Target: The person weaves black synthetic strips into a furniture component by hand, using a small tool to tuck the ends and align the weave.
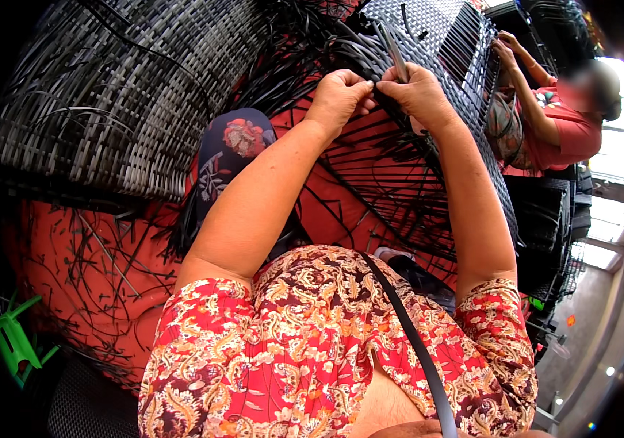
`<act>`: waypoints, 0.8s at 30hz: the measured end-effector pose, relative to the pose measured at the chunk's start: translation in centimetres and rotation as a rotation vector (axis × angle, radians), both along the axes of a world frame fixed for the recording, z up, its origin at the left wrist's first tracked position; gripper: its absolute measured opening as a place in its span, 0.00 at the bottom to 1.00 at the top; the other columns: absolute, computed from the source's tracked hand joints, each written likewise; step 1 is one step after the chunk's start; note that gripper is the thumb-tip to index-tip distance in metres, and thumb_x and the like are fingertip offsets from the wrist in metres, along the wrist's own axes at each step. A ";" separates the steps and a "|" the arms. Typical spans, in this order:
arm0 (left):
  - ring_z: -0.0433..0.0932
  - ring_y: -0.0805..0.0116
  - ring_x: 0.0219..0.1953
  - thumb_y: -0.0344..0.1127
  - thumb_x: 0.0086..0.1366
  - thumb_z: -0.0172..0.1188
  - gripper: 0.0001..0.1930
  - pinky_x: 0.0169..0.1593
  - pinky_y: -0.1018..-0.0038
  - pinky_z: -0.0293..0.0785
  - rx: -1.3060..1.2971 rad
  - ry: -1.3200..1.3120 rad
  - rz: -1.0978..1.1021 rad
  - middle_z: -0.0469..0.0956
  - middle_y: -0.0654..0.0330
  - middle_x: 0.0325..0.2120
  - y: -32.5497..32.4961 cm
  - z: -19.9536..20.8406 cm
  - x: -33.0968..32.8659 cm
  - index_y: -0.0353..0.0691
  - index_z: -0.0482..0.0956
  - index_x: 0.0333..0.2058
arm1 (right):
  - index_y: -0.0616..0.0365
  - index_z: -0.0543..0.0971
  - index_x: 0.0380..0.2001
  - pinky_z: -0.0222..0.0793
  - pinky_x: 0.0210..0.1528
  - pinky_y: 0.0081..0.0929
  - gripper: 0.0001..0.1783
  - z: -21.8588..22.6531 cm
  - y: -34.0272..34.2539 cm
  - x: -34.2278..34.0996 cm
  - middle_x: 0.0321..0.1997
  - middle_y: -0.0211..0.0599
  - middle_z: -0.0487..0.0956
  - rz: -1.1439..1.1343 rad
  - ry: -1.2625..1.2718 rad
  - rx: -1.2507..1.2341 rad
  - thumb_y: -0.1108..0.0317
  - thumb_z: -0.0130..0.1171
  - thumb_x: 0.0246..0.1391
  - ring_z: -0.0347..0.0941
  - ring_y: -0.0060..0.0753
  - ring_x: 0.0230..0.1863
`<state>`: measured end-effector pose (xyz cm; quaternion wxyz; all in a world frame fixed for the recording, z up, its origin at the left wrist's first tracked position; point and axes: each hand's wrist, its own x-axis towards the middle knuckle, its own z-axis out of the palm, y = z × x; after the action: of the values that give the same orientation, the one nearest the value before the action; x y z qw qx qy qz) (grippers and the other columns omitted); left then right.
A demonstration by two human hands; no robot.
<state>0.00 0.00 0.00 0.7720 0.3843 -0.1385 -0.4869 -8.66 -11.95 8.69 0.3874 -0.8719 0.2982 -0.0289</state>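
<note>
My left hand [342, 102] is closed in a pinch at the edge of the black woven piece, its fingertips on a thin black plastic strip [374, 85]. Close beside it, my right hand [420, 96] grips a slim grey metal tool [393, 52] that points away from me; its exact kind is hard to make out. The thumbs of both hands nearly meet at the strip. Around them lies a woven panel [429, 33] of grey and black strips, with long loose black strands [392, 179] fanning out below my right hand.
A large grey and black woven piece [129, 87] stands at the left. Red cloth [85, 270] littered with strip offcuts covers the floor. A green plastic stool [16, 339] is at the lower left. Another person [567, 124] in a red shirt handles strips at the right.
</note>
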 end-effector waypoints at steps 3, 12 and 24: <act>0.76 0.74 0.23 0.31 0.61 0.58 0.05 0.26 0.81 0.73 0.029 -0.020 0.015 0.76 0.60 0.25 0.0 0.3 -0.2 0.35 0.74 0.30 | 0.57 0.75 0.30 0.54 0.16 0.13 0.08 0.6 0.5 0.0 0.17 0.20 0.69 -0.037 0.008 0.044 0.67 0.62 0.49 0.60 0.12 0.15; 0.76 0.75 0.23 0.31 0.61 0.57 0.05 0.26 0.80 0.74 0.047 -0.088 0.049 0.76 0.60 0.24 -0.3 0.1 -0.6 0.35 0.74 0.30 | 0.57 0.76 0.29 0.51 0.15 0.12 0.06 1.5 0.8 0.0 0.16 0.19 0.67 -0.101 0.042 0.199 0.68 0.61 0.49 0.57 0.11 0.14; 0.75 0.73 0.23 0.31 0.63 0.55 0.06 0.27 0.78 0.74 -0.056 0.057 0.017 0.76 0.60 0.24 0.0 -0.3 -0.4 0.35 0.73 0.29 | 0.57 0.76 0.30 0.51 0.16 0.14 0.05 0.4 0.4 0.4 0.18 0.20 0.69 -0.020 0.044 0.001 0.68 0.60 0.51 0.58 0.12 0.15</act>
<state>-0.43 0.02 -0.29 0.7903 0.3496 -0.1268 -0.4869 -8.30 -11.58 9.06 0.3807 -0.8691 0.3155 -0.0135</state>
